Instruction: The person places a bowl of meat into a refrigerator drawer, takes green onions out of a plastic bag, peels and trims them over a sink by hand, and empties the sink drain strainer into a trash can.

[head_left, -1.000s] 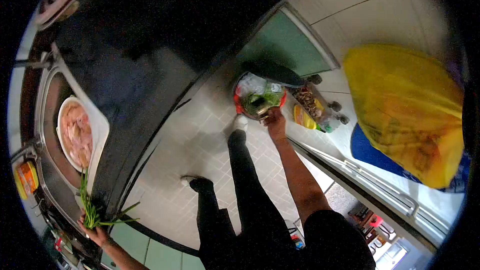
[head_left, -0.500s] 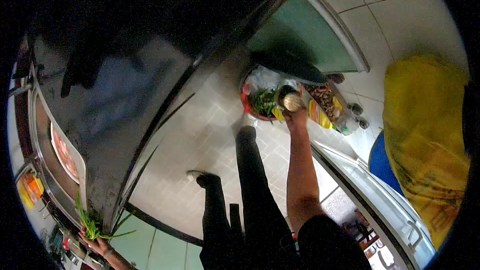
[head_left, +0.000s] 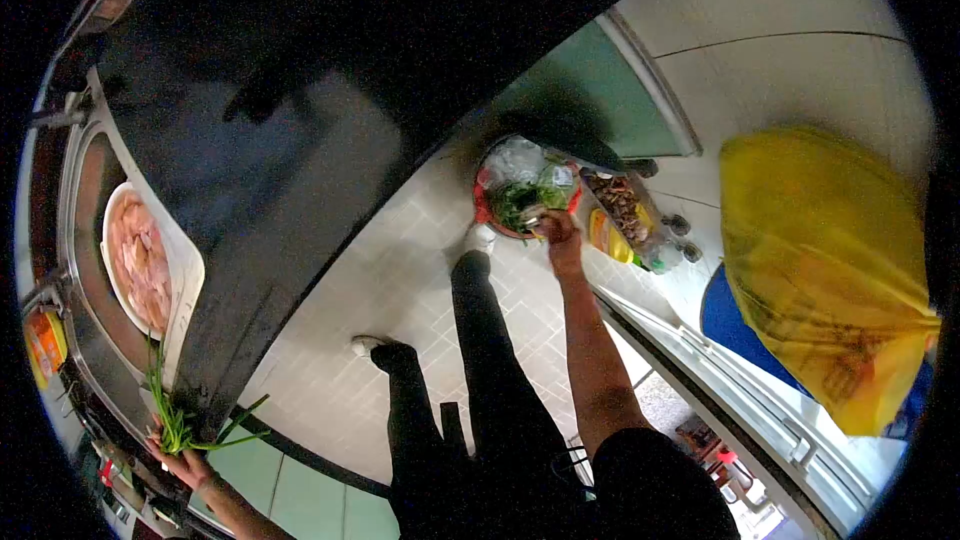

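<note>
At the lower left, my left hand (head_left: 182, 462) is closed round a bunch of long green stalks (head_left: 176, 428), beside the edge of the sink. My right hand (head_left: 558, 232) reaches down over a round bin (head_left: 480, 202) on the floor, its fingers round the rim of a small container (head_left: 535, 217) whose shape is partly hidden. Green leaves (head_left: 510, 202) and clear plastic (head_left: 515, 158) lie in the bin. A white bowl of raw pink meat (head_left: 140, 258) sits in the metal sink (head_left: 95, 180).
A dark countertop (head_left: 300, 160) spans the upper left. Right of the bin stand a box of brown pieces (head_left: 618, 202), a yellow package (head_left: 608, 236) and bottles. A yellow bag (head_left: 820, 270) hangs at the right, near a sliding door (head_left: 720, 380).
The container in my right hand tipped its open side into view half a second ago, then turned away again over the bin. The view swung sideways and back. My left hand keeps the stalks.
</note>
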Demonstrator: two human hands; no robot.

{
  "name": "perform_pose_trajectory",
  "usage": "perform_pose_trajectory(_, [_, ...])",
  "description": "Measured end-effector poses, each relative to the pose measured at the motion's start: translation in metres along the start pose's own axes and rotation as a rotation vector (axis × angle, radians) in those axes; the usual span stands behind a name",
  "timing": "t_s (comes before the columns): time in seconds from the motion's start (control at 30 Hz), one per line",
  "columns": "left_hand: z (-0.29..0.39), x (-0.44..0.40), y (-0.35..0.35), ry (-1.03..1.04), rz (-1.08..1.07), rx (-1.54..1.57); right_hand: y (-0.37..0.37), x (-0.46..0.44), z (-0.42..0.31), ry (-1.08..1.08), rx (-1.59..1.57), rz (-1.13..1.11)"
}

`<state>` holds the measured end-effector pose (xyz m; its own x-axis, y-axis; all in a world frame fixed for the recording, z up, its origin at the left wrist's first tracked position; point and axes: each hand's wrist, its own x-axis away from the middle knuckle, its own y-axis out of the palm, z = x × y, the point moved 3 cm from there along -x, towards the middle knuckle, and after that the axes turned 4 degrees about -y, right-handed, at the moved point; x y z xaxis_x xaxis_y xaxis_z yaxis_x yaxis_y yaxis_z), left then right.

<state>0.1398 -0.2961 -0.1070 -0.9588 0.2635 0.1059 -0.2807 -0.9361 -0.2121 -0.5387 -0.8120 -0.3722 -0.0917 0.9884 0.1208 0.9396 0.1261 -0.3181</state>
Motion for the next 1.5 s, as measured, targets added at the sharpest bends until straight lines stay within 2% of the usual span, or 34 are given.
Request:
perform_pose_trajectory(0.03, [-0.004, 0.001, -0.003, -0.02, 0.054, 0.004, 0.01, 0.005, -0.028, -0.274, 0.362, -0.055])
perform_pose_trajectory(0.07, [-0.008, -0.003, -0.001, 0.003, 0.06, 0.02, 0.012, 0.011, -0.051, -0.372, 0.462, -0.095])
perform_pose_trajectory(0.1, [-0.007, 0.001, 0.007, -0.063, 0.081, 0.087, 0.016, 0.014, -0.087, -0.47, 0.558, -0.137])
perform_pose_trajectory(0.17, [0.008, 0.014, 0.043, -0.188, 0.137, 0.23, 0.02, 0.02, -0.101, -0.433, 0.577, -0.172])
perform_pose_trajectory(0.23, [0.007, 0.013, 0.047, -0.166, 0.111, 0.309, 0.023, 0.024, -0.112, -0.52, 0.652, -0.186])
perform_pose_trajectory(0.3, [0.01, 0.018, 0.056, -0.205, 0.097, 0.434, 0.02, 0.023, -0.117, -0.498, 0.656, -0.176])
perform_pose_trajectory(0.37, [0.015, 0.023, 0.061, -0.158, 0.109, 0.376, 0.02, 0.018, -0.121, -0.635, 0.779, -0.224])
perform_pose_trajectory(0.4, [0.018, 0.027, 0.065, -0.143, 0.116, 0.353, 0.019, 0.014, -0.123, -0.354, 0.627, -0.211])
perform_pose_trajectory(0.43, [0.033, 0.037, 0.079, 0.165, 0.058, -0.051, 0.016, 0.009, -0.116, 0.032, 0.311, -0.173])
perform_pose_trajectory(0.5, [0.034, 0.035, 0.068, 0.466, -0.006, -0.47, 0.011, -0.009, -0.114, 0.204, 0.035, 0.014])
perform_pose_trajectory(0.53, [0.015, 0.009, 0.023, 0.131, 0.013, 0.085, 0.014, -0.024, -0.101, -0.012, 0.152, 0.01])
perform_pose_trajectory(0.57, [0.012, 0.008, 0.02, 0.036, 0.042, 0.188, 0.014, -0.031, -0.067, 0.025, 0.105, 0.002])
perform_pose_trajectory(0.63, [0.007, 0.007, 0.019, -0.142, 0.127, 0.415, 0.013, -0.043, 0.085, 0.239, 0.047, -0.099])
perform_pose_trajectory(0.67, [0.013, 0.017, 0.047, -0.037, 0.123, 0.244, 0.016, -0.042, 0.133, 0.308, -0.001, -0.142])
perform_pose_trajectory(0.7, [0.026, 0.033, 0.078, 0.065, 0.125, 0.062, 0.029, -0.034, 0.082, 0.448, -0.583, 0.09])
perform_pose_trajectory(0.73, [0.044, 0.054, 0.101, 0.151, 0.124, -0.136, 0.032, -0.023, 0.062, 0.47, -0.579, 0.083])
perform_pose_trajectory(0.77, [0.031, 0.037, 0.074, 0.059, 0.06, -0.014, 0.032, -0.021, 0.038, 0.266, -0.105, -0.063])
perform_pose_trajectory(0.83, [0.003, 0.005, 0.019, -0.143, -0.032, 0.224, 0.035, -0.013, -0.031, -0.176, 0.448, -0.179])
perform_pose_trajectory(0.87, [0.003, 0.008, 0.03, -0.118, 0.019, 0.217, 0.038, -0.005, -0.078, -0.432, 0.515, -0.192])
perform_pose_trajectory(0.9, [0.006, 0.013, 0.039, -0.094, 0.045, 0.207, 0.04, 0.0, -0.12, -0.415, 0.521, -0.272])
perform_pose_trajectory(0.97, [0.031, 0.038, 0.087, 0.09, 0.06, 0.003, 0.039, 0.021, -0.152, -0.515, 0.617, -0.291])
perform_pose_trajectory(1.0, [0.041, 0.045, 0.106, 0.086, 0.041, 0.051, 0.04, 0.03, -0.172, -0.613, 0.601, -0.332])
perform_pose_trajectory(1.03, [0.039, 0.041, 0.107, -0.041, -0.102, 0.294, 0.043, 0.039, -0.197, -0.709, 0.582, -0.372])
perform_pose_trajectory(1.1, [0.036, 0.034, 0.109, -0.388, -0.285, 0.77, 0.046, 0.055, -0.248, -0.724, 0.622, -0.357])
perform_pose_trajectory(1.23, [0.071, 0.07, 0.151, -0.262, -0.426, 0.875, 0.056, 0.085, -0.339, -0.869, 0.546, -0.346])
perform_pose_trajectory(1.27, [0.088, 0.089, 0.164, -0.376, 0.051, 0.647, 0.061, 0.094, -0.358, -0.902, 0.513, -0.34])
perform_pose_trajectory(1.3, [0.101, 0.107, 0.179, -0.335, -0.046, 0.696, 0.067, 0.103, -0.376, -0.941, 0.475, -0.335])
perform_pose_trajectory(1.33, [0.088, 0.112, 0.165, -0.287, -0.248, 0.738, 0.074, 0.113, -0.392, -0.932, 0.442, -0.362])
perform_pose_trajectory(1.37, [0.11, 0.138, 0.189, -0.344, -0.107, 0.598, 0.079, 0.123, -0.408, -0.968, 0.417, -0.379])
perform_pose_trajectory(1.4, [0.103, 0.148, 0.19, -0.463, -0.353, 0.771, 0.087, 0.133, -0.425, -0.936, 0.395, -0.416])
perform_pose_trajectory(1.43, [0.128, 0.168, 0.203, -0.62, -0.154, 0.532, 0.103, 0.146, -0.444, -0.916, 0.356, -0.461])
perform_pose_trajectory(1.47, [0.129, 0.184, 0.207, -0.631, -0.298, 0.534, 0.115, 0.158, -0.458, -0.936, 0.229, -0.469])
perform_pose_trajectory(1.5, [0.112, 0.195, 0.205, -0.715, -0.425, 0.613, 0.13, 0.173, -0.466, -0.962, 0.247, -0.523])
